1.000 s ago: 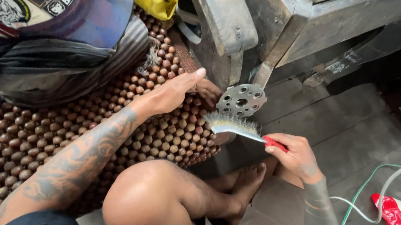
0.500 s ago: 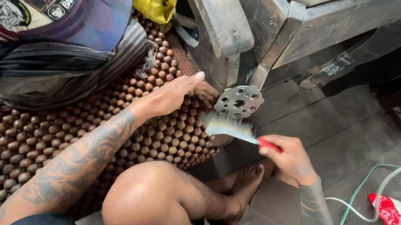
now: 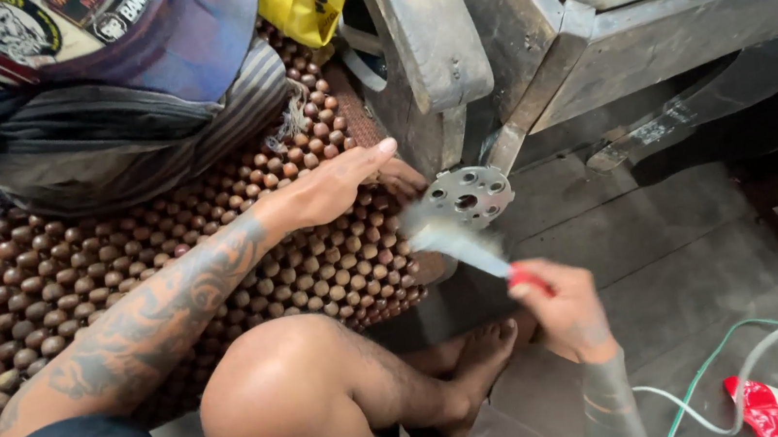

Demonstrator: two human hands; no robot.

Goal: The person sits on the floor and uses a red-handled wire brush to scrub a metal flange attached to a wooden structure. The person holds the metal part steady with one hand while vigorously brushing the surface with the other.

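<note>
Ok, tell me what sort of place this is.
Probably a small repair workshop, worked at floor level: a metal disc with holes being brushed, a worn metal frame, and loose cables on the floor.
</note>
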